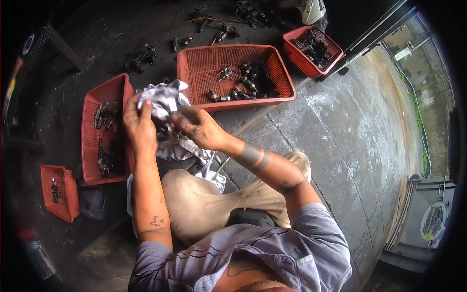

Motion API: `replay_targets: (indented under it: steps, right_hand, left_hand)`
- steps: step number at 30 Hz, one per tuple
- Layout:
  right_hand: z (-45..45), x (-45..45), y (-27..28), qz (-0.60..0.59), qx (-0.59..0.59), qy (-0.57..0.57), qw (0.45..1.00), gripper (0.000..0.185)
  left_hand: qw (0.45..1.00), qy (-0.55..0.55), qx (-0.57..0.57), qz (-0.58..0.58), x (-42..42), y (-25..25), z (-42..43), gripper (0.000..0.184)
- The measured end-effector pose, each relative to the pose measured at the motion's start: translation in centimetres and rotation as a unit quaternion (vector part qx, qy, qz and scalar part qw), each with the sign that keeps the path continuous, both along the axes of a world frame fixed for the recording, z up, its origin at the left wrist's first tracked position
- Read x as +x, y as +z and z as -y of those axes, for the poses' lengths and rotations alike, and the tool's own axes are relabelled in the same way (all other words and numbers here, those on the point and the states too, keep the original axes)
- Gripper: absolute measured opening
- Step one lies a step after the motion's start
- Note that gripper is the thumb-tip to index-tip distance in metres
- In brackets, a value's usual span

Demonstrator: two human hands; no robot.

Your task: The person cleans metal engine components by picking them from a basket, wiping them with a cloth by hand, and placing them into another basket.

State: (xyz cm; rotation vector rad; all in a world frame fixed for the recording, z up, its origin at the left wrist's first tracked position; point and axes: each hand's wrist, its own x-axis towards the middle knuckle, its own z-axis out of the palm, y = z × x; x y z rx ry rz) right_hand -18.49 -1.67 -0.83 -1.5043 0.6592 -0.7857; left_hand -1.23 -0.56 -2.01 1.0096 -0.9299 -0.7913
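Note:
A crumpled white cloth with dark stains (168, 97) is between my hands, its lower part hanging over my lap. My left hand (141, 124) is wrapped round the cloth's left side, thumb pointing up. On the right side, my right hand (200, 127) has its fingers closed at a small metal part (173, 108) that lies against the cloth; most of that part is hidden. Just beyond my hands stands a large red basket (236, 48) with several metal fittings (250, 85). Left of my left hand is another red basket (90, 131) holding metal parts (103, 163).
A small red basket (73, 194) sits at the lower left beside a dark bag (92, 202). Another red basket (323, 70) with dark parts stands at the upper right, near a white helmet (313, 11). Loose parts (142, 58) lie on the dark floor.

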Motion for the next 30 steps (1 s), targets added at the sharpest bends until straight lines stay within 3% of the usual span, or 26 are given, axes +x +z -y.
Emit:
replay_targets:
  steps: [1, 2, 3, 5, 6, 7, 8, 9, 11, 12, 13, 14, 15, 16, 17, 18, 19, 20, 21, 22, 23, 25, 26, 27, 29, 30]
  right_hand:
    - [-0.1, 0.2, 0.1, 0.030, 0.019, 0.003, 0.999, 0.034]
    - [0.1, -0.3, 0.6, -0.037, -0.089, -0.024, 0.995, 0.031]
    - [0.5, -0.6, 0.6, -0.042, -0.150, -0.054, 0.986, 0.030]
    - [1.7, -0.8, 0.7, 0.047, -0.025, -0.086, 0.995, 0.027]
    - [2.1, -0.9, 1.1, 0.095, -0.020, -0.091, 0.991, 0.029]
    - [2.3, -1.2, 1.3, 0.043, -0.088, -0.097, 0.990, 0.029]
    - [2.2, -1.4, 1.8, 0.007, -0.142, -0.092, 0.985, 0.028]
    - [2.1, -1.6, 2.4, -0.027, -0.198, -0.087, 0.976, 0.027]
    - [1.8, -2.2, 3.1, -0.016, -0.191, -0.084, 0.978, 0.026]
    - [2.3, -2.9, 3.4, -0.042, -0.245, -0.062, 0.967, 0.030]
    - [3.2, -4.4, 3.5, -0.111, -0.331, -0.070, 0.934, 0.029]
    - [4.4, -5.6, 3.4, -0.132, -0.472, -0.130, 0.862, 0.029]
    - [5.1, -7.1, 3.4, -0.194, -0.478, -0.197, 0.834, 0.032]
    - [7.7, -9.3, 1.4, -0.234, -0.556, -0.245, 0.759, 0.039]
    - [10.3, -11.6, -0.4, -0.281, -0.555, -0.236, 0.746, 0.037]
    - [11.2, -12.6, -0.2, -0.360, -0.487, -0.197, 0.771, 0.037]
    - [12.3, -14.1, -1.4, -0.465, -0.417, -0.175, 0.761, 0.038]
    - [13.5, -17.1, -4.0, -0.564, -0.473, -0.144, 0.662, 0.038]
    - [14.8, -18.9, -6.2, -0.631, -0.446, -0.119, 0.624, 0.034]
    - [14.7, -18.4, -4.8, -0.712, -0.382, -0.066, 0.585, 0.033]
    - [15.1, -17.9, -4.8, -0.707, -0.390, -0.061, 0.587, 0.033]
    - [16.0, -17.9, -5.0, -0.617, -0.336, -0.011, 0.712, 0.030]
    - [19.3, -20.4, -8.4, -0.545, -0.431, 0.114, 0.710, 0.030]
    - [19.6, -19.8, -8.3, -0.540, -0.433, 0.114, 0.712, 0.030]
    - [20.3, -18.3, -6.6, -0.633, -0.346, 0.260, 0.642, 0.031]
    - [19.8, -17.7, -5.5, -0.699, -0.295, 0.268, 0.594, 0.037]
  left_hand:
    - [0.993, 0.087, -0.004, 0.082, 0.0, -0.2, 0.2, 0.028]
    - [0.971, 0.174, -0.008, 0.162, -0.2, 0.0, 0.2, 0.038]
    - [0.971, 0.177, -0.007, 0.160, -0.3, 0.3, -0.2, 0.038]
    - [0.962, -0.015, 0.018, 0.270, -0.9, 1.7, -1.6, 0.054]
    - [0.970, -0.111, 0.045, 0.212, -2.0, 2.7, -2.0, 0.055]
    - [0.965, -0.205, 0.069, 0.148, -2.9, 3.2, -2.2, 0.055]
    - [0.954, -0.213, 0.011, 0.212, -3.4, 2.8, -1.7, 0.054]
    - [0.973, -0.222, -0.009, 0.063, -4.7, 3.0, -2.2, 0.044]
    - [0.979, -0.180, 0.041, 0.082, -4.2, 2.5, -1.9, 0.033]
    - [0.983, -0.136, 0.017, 0.118, -3.9, 2.4, -1.9, 0.029]
    - [0.984, -0.092, -0.005, 0.155, -3.6, 2.2, -2.0, 0.026]
    - [0.987, -0.120, 0.007, 0.104, -3.4, 3.3, -2.8, 0.021]
    - [0.988, -0.142, 0.012, 0.060, -3.5, 4.4, -3.9, 0.016]
    - [0.984, -0.148, -0.035, 0.093, -3.7, 4.8, -4.6, 0.017]
    - [0.977, -0.145, -0.078, 0.132, -3.8, 5.2, -5.3, 0.019]
    - [0.967, -0.161, -0.118, 0.159, -3.8, 6.2, -6.2, 0.023]
    - [0.952, -0.183, -0.157, 0.187, -4.1, 7.4, -6.8, 0.027]
    - [0.940, -0.212, -0.203, 0.176, -4.4, 8.2, -7.4, 0.030]
    - [0.923, -0.245, -0.250, 0.162, -4.8, 8.9, -7.9, 0.033]
    - [0.907, -0.233, -0.301, 0.181, -5.1, 9.9, -8.1, 0.029]
    - [0.886, -0.223, -0.353, 0.201, -5.3, 10.8, -8.3, 0.026]
    - [0.871, -0.215, -0.388, 0.212, -5.3, 12.0, -8.8, 0.024]
    - [0.852, -0.215, -0.426, 0.216, -5.4, 12.3, -9.0, 0.022]
    - [0.851, -0.215, -0.424, 0.222, -5.4, 12.6, -9.2, 0.022]
    - [0.838, -0.178, -0.451, 0.249, -5.3, 13.1, -9.4, 0.021]
    - [0.836, -0.176, -0.446, 0.268, -4.9, 13.4, -9.4, 0.022]
